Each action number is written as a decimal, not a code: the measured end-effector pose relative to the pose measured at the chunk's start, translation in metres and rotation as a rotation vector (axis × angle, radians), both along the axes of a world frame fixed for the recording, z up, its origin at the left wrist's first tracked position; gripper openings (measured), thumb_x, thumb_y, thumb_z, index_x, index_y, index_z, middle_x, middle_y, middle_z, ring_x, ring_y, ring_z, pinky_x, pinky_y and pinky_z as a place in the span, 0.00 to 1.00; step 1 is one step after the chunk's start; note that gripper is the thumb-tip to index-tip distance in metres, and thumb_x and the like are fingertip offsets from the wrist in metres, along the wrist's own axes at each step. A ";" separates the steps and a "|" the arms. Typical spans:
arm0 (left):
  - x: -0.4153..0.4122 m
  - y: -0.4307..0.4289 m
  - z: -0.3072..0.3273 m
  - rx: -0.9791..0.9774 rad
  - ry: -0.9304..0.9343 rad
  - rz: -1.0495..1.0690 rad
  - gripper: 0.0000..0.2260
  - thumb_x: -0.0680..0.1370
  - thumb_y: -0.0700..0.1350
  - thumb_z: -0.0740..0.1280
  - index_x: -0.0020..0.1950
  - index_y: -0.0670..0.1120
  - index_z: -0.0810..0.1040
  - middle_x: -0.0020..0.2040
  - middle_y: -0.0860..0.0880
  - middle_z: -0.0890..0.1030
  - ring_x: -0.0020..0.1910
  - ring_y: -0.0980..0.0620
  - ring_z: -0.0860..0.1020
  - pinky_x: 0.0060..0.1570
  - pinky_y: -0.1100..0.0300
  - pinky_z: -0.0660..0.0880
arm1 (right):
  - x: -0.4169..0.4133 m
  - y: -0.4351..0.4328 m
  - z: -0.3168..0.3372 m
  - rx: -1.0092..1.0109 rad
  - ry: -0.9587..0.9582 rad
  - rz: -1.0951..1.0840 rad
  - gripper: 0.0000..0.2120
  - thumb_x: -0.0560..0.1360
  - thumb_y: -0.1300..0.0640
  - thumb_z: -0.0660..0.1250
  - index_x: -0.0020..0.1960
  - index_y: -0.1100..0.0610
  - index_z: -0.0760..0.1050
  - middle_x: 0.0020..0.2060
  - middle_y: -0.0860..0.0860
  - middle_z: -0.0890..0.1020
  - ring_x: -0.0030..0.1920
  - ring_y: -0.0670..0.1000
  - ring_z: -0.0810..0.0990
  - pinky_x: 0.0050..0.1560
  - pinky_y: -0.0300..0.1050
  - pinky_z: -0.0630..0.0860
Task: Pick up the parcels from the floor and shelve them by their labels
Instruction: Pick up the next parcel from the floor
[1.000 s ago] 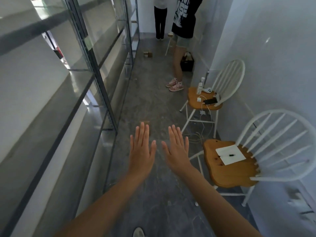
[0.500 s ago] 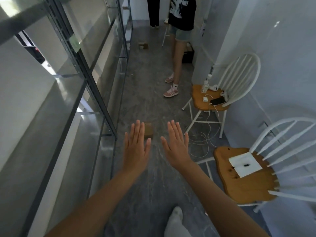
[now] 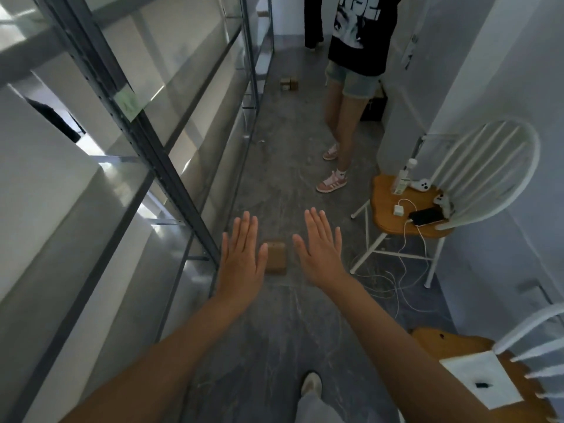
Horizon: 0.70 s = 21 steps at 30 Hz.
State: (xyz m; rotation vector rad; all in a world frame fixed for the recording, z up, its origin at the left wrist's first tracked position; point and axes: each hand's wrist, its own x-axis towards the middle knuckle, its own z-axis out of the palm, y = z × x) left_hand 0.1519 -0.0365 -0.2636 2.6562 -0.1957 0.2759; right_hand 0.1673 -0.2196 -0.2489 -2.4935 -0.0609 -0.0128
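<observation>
**Reaching for the nearest parcel on the floor**

A small brown parcel [image 3: 276,257] lies flat on the grey floor [image 3: 274,331], close to the foot of the metal shelving [image 3: 146,138] that runs along the floor's left edge. In the head view it shows between the two outstretched hands. The left hand [image 3: 242,257] is flat, palm down, its fingers [image 3: 244,227] straight and held together; the thumb crosses the parcel's left side in the picture, though whether it touches cannot be told. The right hand [image 3: 320,254] is likewise flat and empty, fingers extended and slightly spread, apart from the parcel's right side. Neither hand holds anything.

The step in hand looks like the approach to the first pick-up. The next move likely calls for bending lower, closing both hands on the parcel's sides, lifting it and reading its label.

Further along the floor a second parcel [image 3: 289,84] sits near the shelving. Another person [image 3: 351,87] stands beside it, and two white chairs [image 3: 442,193] line the floor's right edge, with loose cables [image 3: 393,282] trailing near the reach.
</observation>
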 end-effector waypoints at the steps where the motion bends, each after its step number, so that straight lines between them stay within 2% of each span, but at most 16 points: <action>1: 0.012 -0.007 0.002 -0.005 0.002 0.002 0.30 0.84 0.57 0.44 0.84 0.45 0.51 0.84 0.48 0.48 0.83 0.52 0.44 0.81 0.47 0.42 | 0.014 -0.008 0.002 -0.002 0.001 0.008 0.29 0.85 0.45 0.49 0.82 0.53 0.46 0.82 0.47 0.47 0.81 0.45 0.40 0.79 0.56 0.35; 9: 0.084 -0.048 0.000 0.010 0.024 0.030 0.30 0.83 0.57 0.44 0.83 0.46 0.51 0.84 0.49 0.49 0.83 0.52 0.45 0.81 0.47 0.45 | 0.093 -0.052 0.005 -0.004 0.010 0.029 0.29 0.85 0.44 0.48 0.82 0.53 0.47 0.82 0.46 0.48 0.81 0.45 0.40 0.79 0.56 0.35; 17: 0.140 -0.059 -0.011 -0.051 0.067 0.053 0.32 0.82 0.59 0.43 0.83 0.45 0.51 0.84 0.48 0.49 0.83 0.50 0.46 0.81 0.49 0.42 | 0.142 -0.063 -0.016 -0.049 0.083 0.066 0.30 0.84 0.44 0.48 0.82 0.54 0.48 0.82 0.48 0.49 0.82 0.47 0.41 0.80 0.59 0.38; 21: 0.177 -0.057 -0.023 -0.077 0.096 0.078 0.27 0.86 0.53 0.51 0.84 0.44 0.51 0.84 0.47 0.49 0.83 0.49 0.45 0.80 0.49 0.41 | 0.179 -0.062 -0.025 -0.070 0.110 0.110 0.30 0.84 0.42 0.48 0.82 0.53 0.48 0.82 0.47 0.49 0.81 0.47 0.40 0.80 0.59 0.38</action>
